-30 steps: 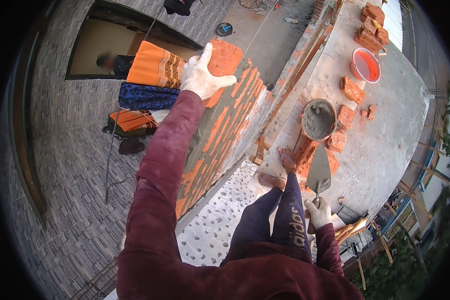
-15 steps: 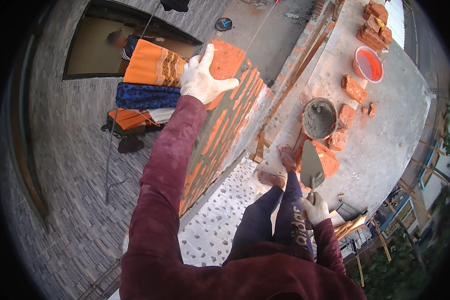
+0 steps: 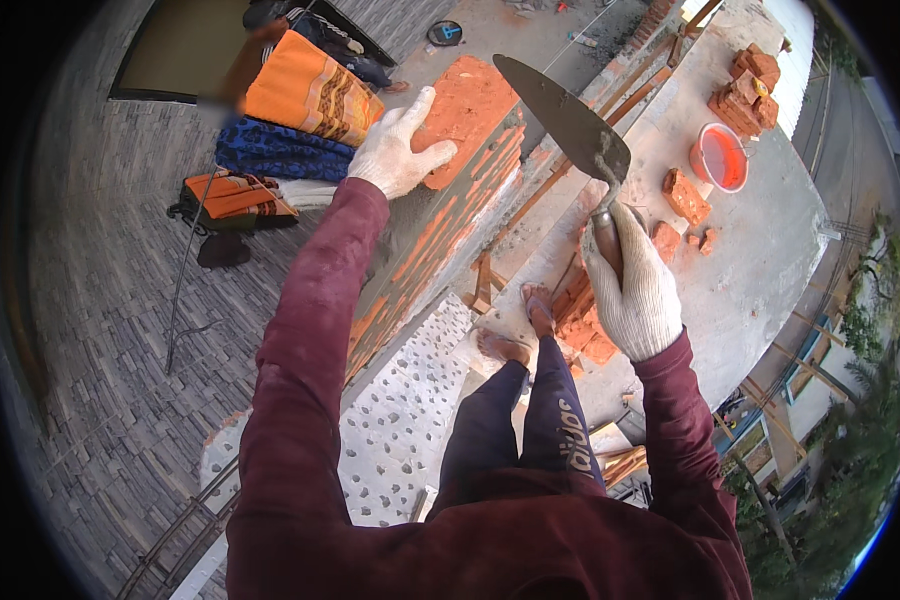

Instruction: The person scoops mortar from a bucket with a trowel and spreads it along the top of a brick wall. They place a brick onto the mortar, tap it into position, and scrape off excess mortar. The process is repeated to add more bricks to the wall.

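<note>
An orange-red brick (image 3: 470,108) lies on top of the mortar-streaked brick wall (image 3: 448,235). At its left edge is my gloved left hand (image 3: 395,152), touching it with thumb and forefinger spread; the other fingers are partly hidden. My gloved right hand (image 3: 638,290) is wrapped around the handle of a pointed trowel (image 3: 570,125). The trowel is raised to the right of the brick, its blade pointing up and left, with some wet mortar near the handle end.
Cloths (image 3: 305,95) hang left of the wall, near another person. By my feet are stacked bricks (image 3: 582,315); farther right stand a red bucket (image 3: 720,158) and a brick pile (image 3: 745,95). A wooden brace (image 3: 483,283) stands at the wall's foot.
My right hand has lifted the trowel from beside my leg up toward the brick. My left hand has shifted toward the brick's left edge, with less spread fingers. The other person has moved.
</note>
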{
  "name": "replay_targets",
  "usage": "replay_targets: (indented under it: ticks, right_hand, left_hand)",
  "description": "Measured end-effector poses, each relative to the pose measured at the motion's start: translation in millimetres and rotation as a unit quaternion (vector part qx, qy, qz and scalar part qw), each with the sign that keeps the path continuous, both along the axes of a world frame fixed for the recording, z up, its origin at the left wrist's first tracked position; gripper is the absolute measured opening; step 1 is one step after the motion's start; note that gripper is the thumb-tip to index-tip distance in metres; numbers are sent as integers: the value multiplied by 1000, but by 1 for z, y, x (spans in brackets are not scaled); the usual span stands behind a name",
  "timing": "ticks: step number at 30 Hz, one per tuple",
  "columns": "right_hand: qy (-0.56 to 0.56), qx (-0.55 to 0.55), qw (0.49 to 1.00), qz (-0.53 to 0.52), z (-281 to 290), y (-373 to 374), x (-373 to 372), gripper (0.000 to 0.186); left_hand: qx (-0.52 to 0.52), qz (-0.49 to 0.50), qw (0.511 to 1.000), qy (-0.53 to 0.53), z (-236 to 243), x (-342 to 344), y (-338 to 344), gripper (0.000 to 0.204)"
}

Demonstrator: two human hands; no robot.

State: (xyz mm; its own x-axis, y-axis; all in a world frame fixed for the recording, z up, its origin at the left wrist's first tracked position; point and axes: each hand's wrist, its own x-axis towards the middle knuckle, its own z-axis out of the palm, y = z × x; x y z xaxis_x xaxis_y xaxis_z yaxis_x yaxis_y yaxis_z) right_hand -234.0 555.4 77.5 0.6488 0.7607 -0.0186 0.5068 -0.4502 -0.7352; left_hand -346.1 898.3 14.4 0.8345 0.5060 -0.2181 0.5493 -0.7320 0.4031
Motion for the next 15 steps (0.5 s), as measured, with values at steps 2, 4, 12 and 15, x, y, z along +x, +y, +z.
replay_targets:
  ticks: [2, 4, 12, 15]
  right_hand:
    - [-89, 34, 994, 59, 1, 35, 20, 52]
    - [-129, 19, 989, 76, 1, 67, 34, 50]
    - [-102, -118, 978, 136, -9, 143, 23, 47]
    - [-140, 28, 982, 120, -20, 141, 22, 43]
  left_hand:
    - [11, -3, 1000, -12, -1, -1, -1, 90]
    - [21, 4, 1000, -2, -4, -2, -4, 89]
    - [21, 23, 999, -7, -4, -3, -9, 88]
    - [19, 24, 999, -9, -5, -4, -9, 89]
